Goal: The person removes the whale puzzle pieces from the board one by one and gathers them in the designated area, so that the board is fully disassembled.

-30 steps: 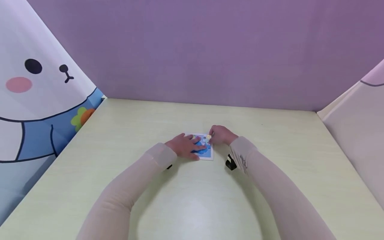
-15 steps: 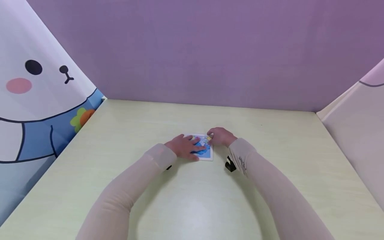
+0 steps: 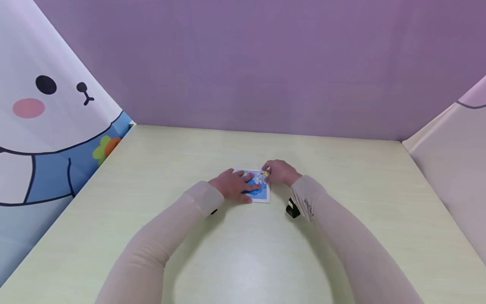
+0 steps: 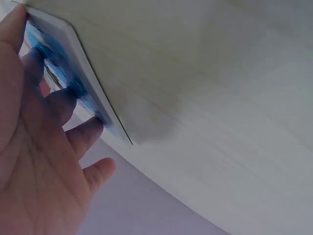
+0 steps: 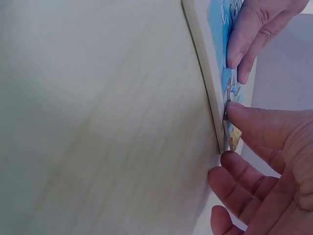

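A small jigsaw puzzle in a white frame lies flat on the table, its picture mostly blue. My left hand rests on its left part with fingers spread and hides some of the picture. In the left wrist view, several fingertips of the left hand touch the blue surface. At the far right corner my right hand pinches a puzzle piece with a yellow shape on it. The right wrist view shows that puzzle piece tilted between thumb and forefinger, right at the frame's corner.
The pale wooden table extends around the puzzle. A purple wall rises at the table's far edge. On the left stands a panel with a cartoon animal, on the right a pale panel. Black wrist mounts sit below the sleeves.
My right forefinger has curled further over the piece's far side, and the yellow piece has turned slightly at the corner. The left hand stays spread on the puzzle.
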The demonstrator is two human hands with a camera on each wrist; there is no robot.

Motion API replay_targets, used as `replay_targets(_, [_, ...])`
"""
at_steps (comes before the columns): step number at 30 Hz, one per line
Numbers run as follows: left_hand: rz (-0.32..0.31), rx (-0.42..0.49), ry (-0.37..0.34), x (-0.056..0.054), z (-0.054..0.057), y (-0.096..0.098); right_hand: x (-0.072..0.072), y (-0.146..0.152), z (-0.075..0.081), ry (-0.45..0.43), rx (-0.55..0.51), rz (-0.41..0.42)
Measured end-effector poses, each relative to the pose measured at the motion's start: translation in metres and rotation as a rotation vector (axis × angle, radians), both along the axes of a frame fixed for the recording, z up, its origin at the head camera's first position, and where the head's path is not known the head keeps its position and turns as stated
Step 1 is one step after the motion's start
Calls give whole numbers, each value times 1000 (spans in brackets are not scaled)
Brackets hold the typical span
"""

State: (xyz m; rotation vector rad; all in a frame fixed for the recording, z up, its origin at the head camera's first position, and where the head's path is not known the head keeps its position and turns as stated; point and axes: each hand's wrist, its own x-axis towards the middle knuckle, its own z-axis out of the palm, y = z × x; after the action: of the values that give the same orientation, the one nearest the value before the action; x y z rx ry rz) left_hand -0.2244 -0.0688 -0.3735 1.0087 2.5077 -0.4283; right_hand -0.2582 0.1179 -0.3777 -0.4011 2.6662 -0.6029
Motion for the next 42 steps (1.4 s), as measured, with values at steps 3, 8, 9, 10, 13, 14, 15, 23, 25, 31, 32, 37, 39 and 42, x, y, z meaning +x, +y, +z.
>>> replay_targets(3, [-16,2,12,0,0,0,1,0,-1,5,-28,-7])
replay_targets(8, [-30,18,12,1,0,-2,3,1,-3,29,-118,-14])
replay_targets(9, [-30,21,9,1,0,-3,4,1,-4,36,-138,-12])
replay_targets(10, [-30,23,7,0,0,-3,4,2,-4,42,-159,-10])
replay_targets(13, [-24,30,-3,-1,0,-5,6,2,-5,52,-216,-4])
replay_targets(14, [-18,33,-12,-1,-1,-6,7,3,-5,54,-231,-4])
replay_targets(15, [-13,36,-17,-1,-2,-7,7,3,-6,54,-243,-4])
replay_targets(23, [-9,47,-26,0,-6,-13,8,11,-9,22,-328,-68])
replay_targets(25, [-11,52,-25,1,-5,-13,7,13,-11,15,-344,-79])
replay_targets(31, [-21,71,-24,4,-3,-12,13,29,-9,-1,-422,-112])
replay_targets(32, [-24,75,-21,4,-3,-11,14,32,-8,-3,-431,-118])
replay_targets(37, [-50,76,24,5,-6,-11,16,52,-4,29,-438,-128])
replay_targets(39, [-51,75,32,5,-6,-11,16,60,-1,40,-426,-138])
replay_targets(42, [-43,70,17,6,-5,-12,15,72,4,23,-425,-158])
